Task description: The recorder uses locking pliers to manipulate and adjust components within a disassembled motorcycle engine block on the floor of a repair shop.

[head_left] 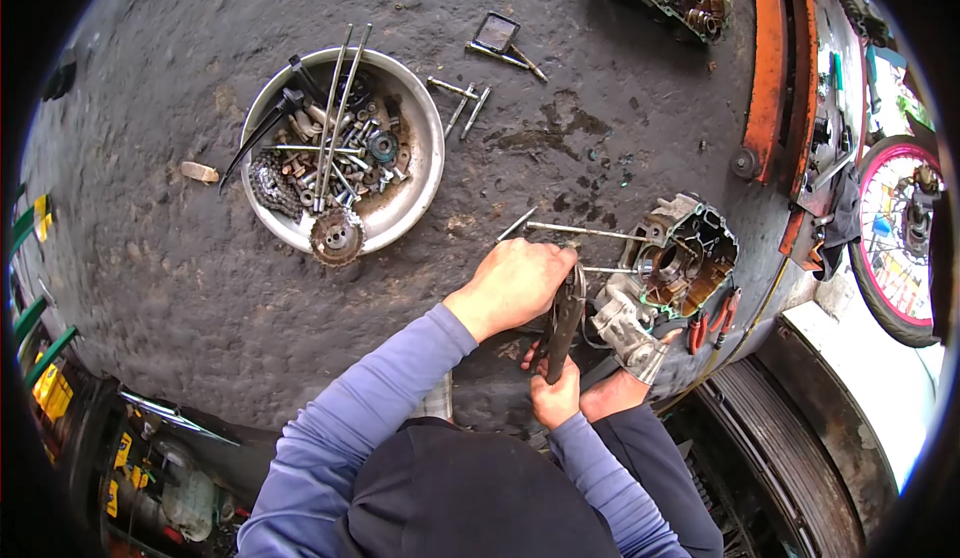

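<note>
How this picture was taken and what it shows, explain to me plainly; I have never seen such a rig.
No robot here, just a person's two bare hands. The single picture comes from a wide fisheye camera worn on the head, looking down, so straight edges bend near the rim.

The left hand grips the upper end of a long dark part; the right hand holds it lower down. Exactly what it is, I cannot tell.

On the dark, rough surface, a round metal bowl holds bolts, a chain and other small parts. Loose bolts lie beside it. To the right sits an open metal casing.
</note>
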Tool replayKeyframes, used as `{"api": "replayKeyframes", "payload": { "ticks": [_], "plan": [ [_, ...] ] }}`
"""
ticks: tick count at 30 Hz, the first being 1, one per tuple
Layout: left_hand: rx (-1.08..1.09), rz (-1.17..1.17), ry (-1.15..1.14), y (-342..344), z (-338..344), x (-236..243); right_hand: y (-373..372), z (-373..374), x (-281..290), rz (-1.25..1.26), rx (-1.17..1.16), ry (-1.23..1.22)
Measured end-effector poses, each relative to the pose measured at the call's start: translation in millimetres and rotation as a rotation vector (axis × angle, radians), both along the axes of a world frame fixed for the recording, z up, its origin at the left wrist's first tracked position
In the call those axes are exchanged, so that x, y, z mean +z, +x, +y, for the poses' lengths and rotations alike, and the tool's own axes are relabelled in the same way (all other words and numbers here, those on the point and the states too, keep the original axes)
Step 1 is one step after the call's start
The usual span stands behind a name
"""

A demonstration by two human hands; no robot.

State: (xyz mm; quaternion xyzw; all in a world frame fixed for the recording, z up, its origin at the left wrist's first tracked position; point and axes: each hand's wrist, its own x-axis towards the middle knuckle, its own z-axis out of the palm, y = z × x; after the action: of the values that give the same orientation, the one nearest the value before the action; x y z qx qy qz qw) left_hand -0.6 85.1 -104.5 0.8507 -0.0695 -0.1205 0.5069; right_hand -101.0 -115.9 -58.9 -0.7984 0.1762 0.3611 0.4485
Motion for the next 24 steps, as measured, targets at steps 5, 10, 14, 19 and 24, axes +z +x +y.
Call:
{"api": "replayKeyframes", "payload": {
  "ticks": [5, 10, 14, 19, 24],
  "plan": [
    [0.013, -0.025, -0.036, 0.0, -2.2, -1.4, 5.4, -1.6, 17.0, 0.103, -0.017, -0.015],
    [0.03, -0.049, -0.037, -6.2, -2.2, -6.9, 70.9, 19.7, 90.2, 0.586, -0.123, -0.081],
    [0.009, -0.002, -0.029, -4.6, -0.6, -7.9, 71.6, 17.8, 90.7, 0.627, -0.101, -0.064],
    [0.045, -0.021, -0.082, -1.1, -5.8, -2.0, 15.1, -26.1, 17.8, 0.2, -0.003, 0.112],
    [0.007, 0.032, -0.047, 3.4, -0.2, 3.1, 12.3, -0.5, 29.6, 0.158, -0.053, 0.086]
  ]
}}
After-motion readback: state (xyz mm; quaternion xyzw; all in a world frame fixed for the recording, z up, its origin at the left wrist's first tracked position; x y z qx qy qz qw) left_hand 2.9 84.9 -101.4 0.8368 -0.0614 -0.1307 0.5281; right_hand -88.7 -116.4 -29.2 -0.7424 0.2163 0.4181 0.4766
